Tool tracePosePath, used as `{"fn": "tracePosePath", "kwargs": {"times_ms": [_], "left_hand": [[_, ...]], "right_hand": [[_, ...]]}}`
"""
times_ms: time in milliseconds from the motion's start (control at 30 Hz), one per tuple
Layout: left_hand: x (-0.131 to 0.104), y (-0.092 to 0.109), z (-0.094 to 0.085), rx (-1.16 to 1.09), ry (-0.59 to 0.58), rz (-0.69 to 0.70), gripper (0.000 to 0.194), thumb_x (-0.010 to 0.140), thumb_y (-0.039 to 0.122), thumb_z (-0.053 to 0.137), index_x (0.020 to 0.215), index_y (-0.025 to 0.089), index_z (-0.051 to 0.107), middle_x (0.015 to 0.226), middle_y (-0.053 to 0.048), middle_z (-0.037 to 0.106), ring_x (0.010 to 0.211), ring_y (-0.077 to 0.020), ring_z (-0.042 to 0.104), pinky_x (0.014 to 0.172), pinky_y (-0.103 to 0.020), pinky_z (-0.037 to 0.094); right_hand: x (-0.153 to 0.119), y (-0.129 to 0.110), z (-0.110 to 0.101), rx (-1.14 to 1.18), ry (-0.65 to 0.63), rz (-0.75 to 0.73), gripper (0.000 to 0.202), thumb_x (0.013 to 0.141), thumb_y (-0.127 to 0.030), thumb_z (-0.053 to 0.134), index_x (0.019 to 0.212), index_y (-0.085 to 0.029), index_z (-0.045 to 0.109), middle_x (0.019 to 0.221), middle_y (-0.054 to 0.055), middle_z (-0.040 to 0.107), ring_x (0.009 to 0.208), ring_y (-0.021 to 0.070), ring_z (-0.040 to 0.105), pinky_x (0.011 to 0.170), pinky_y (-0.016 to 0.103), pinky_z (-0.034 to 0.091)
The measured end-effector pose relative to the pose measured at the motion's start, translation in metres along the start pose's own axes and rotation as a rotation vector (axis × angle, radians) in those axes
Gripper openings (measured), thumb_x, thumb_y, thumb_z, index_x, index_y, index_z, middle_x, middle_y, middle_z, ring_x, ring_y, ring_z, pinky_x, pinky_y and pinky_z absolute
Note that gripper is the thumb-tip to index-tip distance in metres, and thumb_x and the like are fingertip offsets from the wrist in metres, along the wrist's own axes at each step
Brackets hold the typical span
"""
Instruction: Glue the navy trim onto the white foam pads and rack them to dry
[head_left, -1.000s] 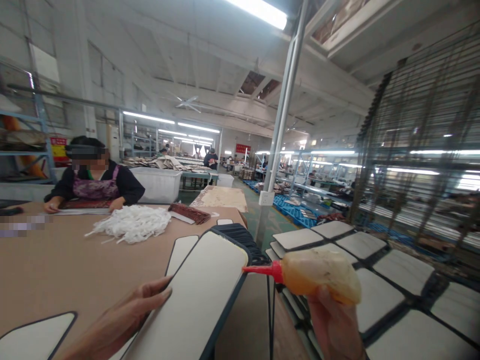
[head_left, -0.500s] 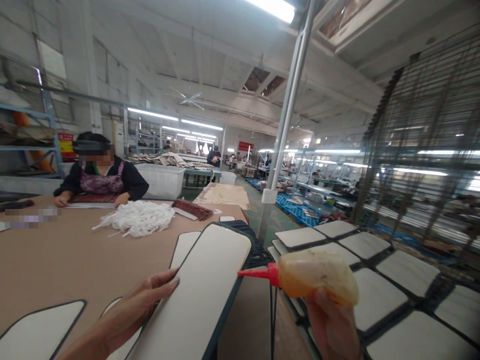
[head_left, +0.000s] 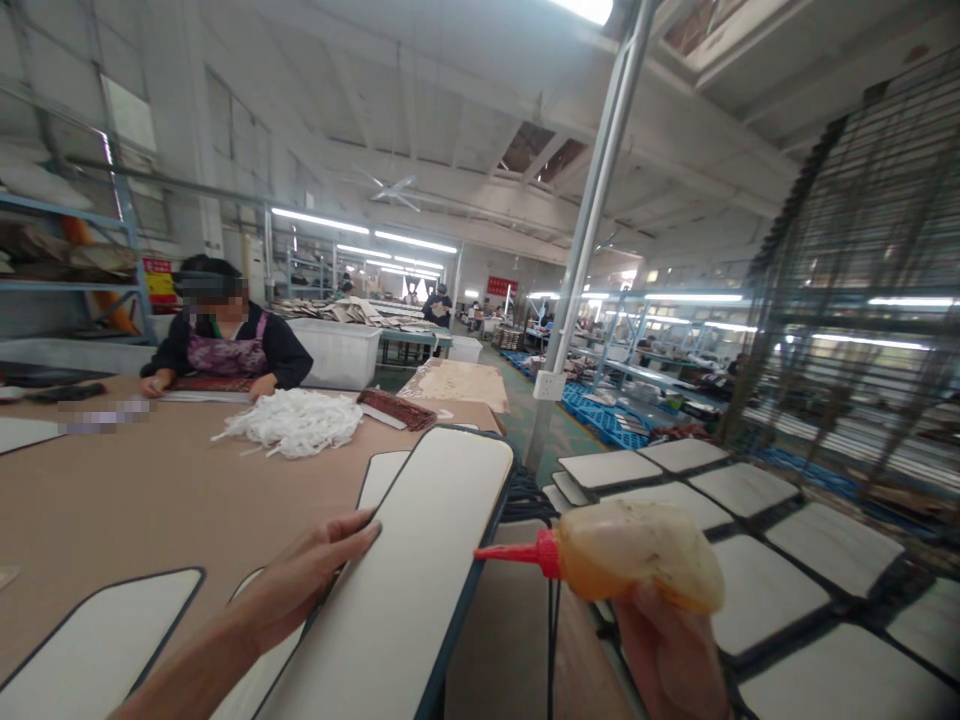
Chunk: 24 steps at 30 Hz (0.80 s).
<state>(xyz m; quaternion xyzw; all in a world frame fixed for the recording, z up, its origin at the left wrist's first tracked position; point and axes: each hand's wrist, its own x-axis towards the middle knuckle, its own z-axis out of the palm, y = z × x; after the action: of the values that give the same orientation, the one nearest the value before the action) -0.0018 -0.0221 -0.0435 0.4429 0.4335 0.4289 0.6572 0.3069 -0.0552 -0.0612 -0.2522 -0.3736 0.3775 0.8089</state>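
Observation:
My left hand (head_left: 311,570) grips the left edge of a long white panel (head_left: 420,540) with a dark border and rounded corners, its thumb lying on the white face. The panel is held tilted above the table. In my right hand (head_left: 667,640) is a squeeze bottle (head_left: 637,552) of amber liquid, lying almost level. Its red nozzle (head_left: 517,553) points left, and the tip is at the panel's right edge. More white panels lie under and beside the held one, such as the panel (head_left: 105,640) at lower left.
Across the brown table (head_left: 187,490) sits a person (head_left: 225,335) with hands on a brown piece. Near the middle are a heap of white strips (head_left: 296,420) and a brown bundle (head_left: 396,408). Dark-edged panels (head_left: 765,590) lie in rows at right, beside a metal pole (head_left: 592,220).
The nozzle tip sits lower along the panel's right edge, away from its top corner. The view has shifted slightly, so the background appears farther right. Both hands keep their holds.

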Motion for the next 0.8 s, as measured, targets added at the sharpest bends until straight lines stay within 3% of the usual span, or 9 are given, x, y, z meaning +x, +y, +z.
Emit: {"fn": "tracePosePath", "kwargs": {"times_ms": [167,367,500,800], "left_hand": [[-0.001,0.005,0.004,0.015,-0.028,0.013,0.048,0.067,0.041,0.076,0.109,0.02,0.069,0.089,-0.006,0.077,0.074,-0.0234,0.071,0.06,-0.025,0.053],[0.002,0.005,0.003,0.033,-0.03,0.018,0.046,0.07,0.041,0.073,0.109,0.017,0.068,0.084,-0.007,0.076,0.069,-0.0199,0.069,0.057,-0.023,0.052],[0.003,0.006,0.002,0.013,-0.044,0.022,0.042,0.071,0.04,0.073,0.104,0.015,0.069,0.078,-0.006,0.075,0.065,-0.0185,0.068,0.057,-0.024,0.051],[0.01,0.011,0.002,0.017,-0.024,0.044,0.037,0.068,0.039,0.075,0.094,0.013,0.07,0.069,-0.004,0.073,0.058,-0.0156,0.065,0.053,-0.022,0.049]], "right_hand": [[-0.004,-0.003,0.001,0.006,-0.006,0.028,0.041,0.065,-0.024,0.077,0.106,-0.027,0.069,0.099,0.007,0.073,0.086,0.0265,0.067,0.08,0.04,0.055],[-0.007,-0.011,0.007,-0.01,0.055,0.091,0.062,0.051,-0.028,0.085,0.11,-0.03,0.068,0.095,0.005,0.074,0.08,0.0252,0.068,0.075,0.035,0.057],[-0.01,-0.013,0.006,0.001,0.072,0.114,0.068,0.049,-0.026,0.086,0.113,-0.031,0.066,0.094,0.003,0.074,0.078,0.022,0.069,0.073,0.03,0.056],[-0.015,-0.011,0.002,-0.044,0.005,0.158,0.064,0.054,-0.029,0.084,0.115,-0.03,0.065,0.1,0.007,0.073,0.09,0.0303,0.067,0.078,0.041,0.057]]}}
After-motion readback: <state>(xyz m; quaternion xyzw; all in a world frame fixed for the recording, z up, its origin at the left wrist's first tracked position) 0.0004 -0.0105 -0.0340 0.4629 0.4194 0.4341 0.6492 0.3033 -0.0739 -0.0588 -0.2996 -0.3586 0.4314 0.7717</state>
